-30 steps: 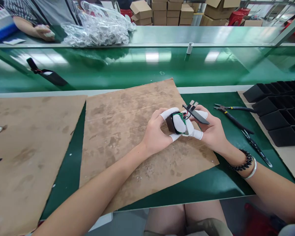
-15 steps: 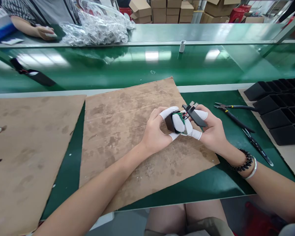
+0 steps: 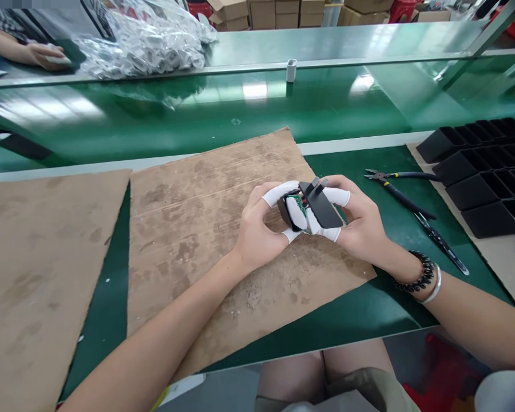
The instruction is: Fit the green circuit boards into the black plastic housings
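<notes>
Over the cardboard sheet (image 3: 189,252), my left hand (image 3: 260,232) grips a small black power adapter housing (image 3: 285,214) between thumb and fingers. A green circuit board (image 3: 298,201) and white padding-like pieces show in its mouth. My right hand (image 3: 363,220) pinches a flat black plug cover (image 3: 324,207) with prongs (image 3: 316,185) standing up from it. That cover sits tilted at the housing's right side, apart from its opening, and wires show between them. White finger cots cover several fingertips on both hands.
Cutters (image 3: 388,182) and tweezers (image 3: 441,243) lie to the right, beside rows of black housings (image 3: 476,189). Across the green belt, a co-worker's hand (image 3: 47,56) is near bagged white parts (image 3: 146,48). A white piece (image 3: 290,70) and a black part (image 3: 17,143) rest on the belt.
The plug cover has turned its flat face more towards me and come nearer the housing. Both hands keep their grips. Things on the belt have shifted left; the view has moved slightly.
</notes>
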Tool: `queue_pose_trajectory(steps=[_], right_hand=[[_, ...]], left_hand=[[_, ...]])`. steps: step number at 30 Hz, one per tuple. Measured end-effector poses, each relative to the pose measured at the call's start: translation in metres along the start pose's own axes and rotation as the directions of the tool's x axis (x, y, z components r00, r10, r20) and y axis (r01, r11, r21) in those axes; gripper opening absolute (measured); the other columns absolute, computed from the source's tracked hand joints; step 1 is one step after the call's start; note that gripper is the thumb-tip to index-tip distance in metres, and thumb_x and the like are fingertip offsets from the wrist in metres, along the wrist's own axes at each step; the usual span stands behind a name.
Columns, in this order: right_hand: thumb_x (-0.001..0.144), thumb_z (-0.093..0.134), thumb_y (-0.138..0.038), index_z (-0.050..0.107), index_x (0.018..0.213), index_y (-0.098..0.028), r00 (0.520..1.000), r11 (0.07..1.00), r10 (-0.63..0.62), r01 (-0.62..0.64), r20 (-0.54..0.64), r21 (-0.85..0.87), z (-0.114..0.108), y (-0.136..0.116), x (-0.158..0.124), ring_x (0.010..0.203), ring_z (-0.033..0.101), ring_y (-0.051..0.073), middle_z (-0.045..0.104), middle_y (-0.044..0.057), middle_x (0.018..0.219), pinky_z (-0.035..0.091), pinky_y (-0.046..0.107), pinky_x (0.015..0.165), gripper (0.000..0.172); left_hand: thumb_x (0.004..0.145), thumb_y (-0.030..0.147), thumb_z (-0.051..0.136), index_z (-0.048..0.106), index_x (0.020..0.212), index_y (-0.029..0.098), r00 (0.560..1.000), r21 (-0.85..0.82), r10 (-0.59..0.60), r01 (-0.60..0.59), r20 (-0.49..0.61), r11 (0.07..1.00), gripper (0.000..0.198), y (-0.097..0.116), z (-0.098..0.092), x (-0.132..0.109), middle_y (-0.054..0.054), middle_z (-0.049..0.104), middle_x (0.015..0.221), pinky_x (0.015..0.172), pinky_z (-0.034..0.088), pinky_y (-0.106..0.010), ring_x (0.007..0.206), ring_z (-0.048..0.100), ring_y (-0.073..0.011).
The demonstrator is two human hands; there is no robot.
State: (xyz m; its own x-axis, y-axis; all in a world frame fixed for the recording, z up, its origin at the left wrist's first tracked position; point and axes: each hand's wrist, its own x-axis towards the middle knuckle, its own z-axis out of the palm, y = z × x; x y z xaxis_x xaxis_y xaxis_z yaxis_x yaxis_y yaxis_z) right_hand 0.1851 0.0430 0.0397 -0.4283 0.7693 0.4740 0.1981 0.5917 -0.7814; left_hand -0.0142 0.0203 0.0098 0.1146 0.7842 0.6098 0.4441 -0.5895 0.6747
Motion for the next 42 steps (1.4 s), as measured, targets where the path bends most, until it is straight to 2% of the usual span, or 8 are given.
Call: queue_pose_trajectory(steps=[8, 12, 17, 20, 24, 29, 36, 42], right_hand=[[0.086, 0.081, -0.041, 0.072, 0.118, -0.028, 0.997, 0.998, -0.017, 0.022, 0.079, -0.058, -0.003, 0.003, -0.002, 0.128, 0.058, 0.032, 0.061, 0.011, 0.134, 0.056, 0.049, 0.103, 0.037], [0.075, 0.090, -0.042, 0.063, 0.127, -0.028, 0.988, 0.994, 0.105, -0.109, 0.113, 0.028, -0.011, 0.010, 0.001, 0.147, 0.042, 0.035, 0.040, 0.011, 0.158, 0.056, 0.048, 0.105, 0.060], [0.071, 0.090, -0.055, 0.058, 0.124, -0.031, 0.980, 0.943, 0.179, -0.196, 0.088, 0.268, -0.017, 0.011, 0.005, 0.131, 0.060, 0.029, 0.047, 0.006, 0.153, 0.059, 0.044, 0.100, 0.066], [0.080, 0.083, -0.058, 0.063, 0.119, -0.028, 0.981, 0.925, 0.185, -0.192, 0.052, 0.328, -0.014, 0.005, 0.005, 0.112, 0.070, 0.025, 0.063, 0.007, 0.134, 0.062, 0.041, 0.093, 0.054], [0.091, 0.075, -0.050, 0.074, 0.108, -0.022, 0.970, 0.941, 0.240, -0.225, -0.029, 0.254, -0.009, -0.005, 0.003, 0.095, 0.075, 0.022, 0.076, 0.006, 0.109, 0.064, 0.040, 0.089, 0.033], [0.092, 0.074, -0.038, 0.082, 0.107, -0.025, 0.955, 0.955, 0.273, -0.254, -0.116, 0.151, -0.010, -0.009, 0.001, 0.106, 0.076, 0.025, 0.080, 0.005, 0.114, 0.064, 0.044, 0.097, 0.021], [0.075, 0.087, -0.045, 0.081, 0.090, -0.019, 0.881, 0.831, 0.464, -0.398, -0.091, 0.388, -0.004, -0.004, 0.004, 0.094, 0.080, 0.027, 0.082, 0.008, 0.104, 0.066, 0.042, 0.087, 0.031], [0.061, 0.093, -0.054, 0.084, 0.090, -0.021, 0.852, 0.764, 0.516, -0.414, -0.085, 0.495, 0.020, -0.002, -0.007, 0.106, 0.077, 0.033, 0.082, 0.008, 0.105, 0.061, 0.046, 0.099, 0.044]], left_hand=[[0.071, 0.027, 0.086, 0.066, 0.120, 0.023, 0.988, -0.064, -0.135, 0.140, 0.072, 0.988, 0.053, 0.001, 0.002, -0.002, -0.008, 0.074, 0.119, 0.097, 0.060, -0.047, 0.111, 0.070, -0.0290], [0.066, 0.032, 0.091, 0.067, 0.118, 0.017, 0.901, -0.122, -0.365, 0.400, 0.233, 0.909, 0.059, -0.002, 0.001, 0.000, -0.011, 0.076, 0.116, 0.093, 0.062, -0.046, 0.106, 0.073, -0.0299], [0.059, 0.041, 0.097, 0.069, 0.116, 0.017, 0.840, -0.342, -0.355, 0.503, 0.410, 0.794, 0.068, -0.003, -0.004, 0.005, -0.012, 0.076, 0.115, 0.094, 0.062, -0.047, 0.108, 0.073, -0.0321], [0.061, 0.035, 0.095, 0.071, 0.113, 0.018, 0.850, -0.313, -0.286, 0.445, 0.443, 0.839, 0.061, 0.002, -0.005, 0.005, -0.008, 0.076, 0.105, 0.090, 0.061, -0.045, 0.099, 0.073, -0.0289], [0.064, 0.026, 0.089, 0.071, 0.118, 0.020, 0.934, 0.014, -0.209, 0.214, 0.291, 0.977, 0.058, 0.008, -0.003, 0.001, -0.006, 0.070, 0.099, 0.089, 0.056, -0.046, 0.094, 0.067, -0.0264], [0.070, 0.027, 0.079, 0.069, 0.121, 0.021, 0.994, 0.324, -0.064, 0.033, 0.085, 0.946, 0.052, 0.006, 0.002, -0.005, -0.005, 0.064, 0.096, 0.086, 0.047, -0.042, 0.090, 0.061, -0.0244], [0.074, 0.022, 0.069, 0.067, 0.121, 0.018, 0.998, 0.498, 0.061, -0.050, -0.006, 0.866, 0.047, 0.007, 0.006, -0.007, -0.006, 0.065, 0.093, 0.082, 0.042, -0.040, 0.088, 0.061, -0.0261], [0.082, 0.021, 0.064, 0.064, 0.119, 0.025, 0.990, 0.572, 0.143, -0.121, 0.007, 0.811, 0.038, -0.003, 0.006, -0.013, -0.004, 0.068, 0.091, 0.080, 0.043, -0.038, 0.086, 0.065, -0.0260]])
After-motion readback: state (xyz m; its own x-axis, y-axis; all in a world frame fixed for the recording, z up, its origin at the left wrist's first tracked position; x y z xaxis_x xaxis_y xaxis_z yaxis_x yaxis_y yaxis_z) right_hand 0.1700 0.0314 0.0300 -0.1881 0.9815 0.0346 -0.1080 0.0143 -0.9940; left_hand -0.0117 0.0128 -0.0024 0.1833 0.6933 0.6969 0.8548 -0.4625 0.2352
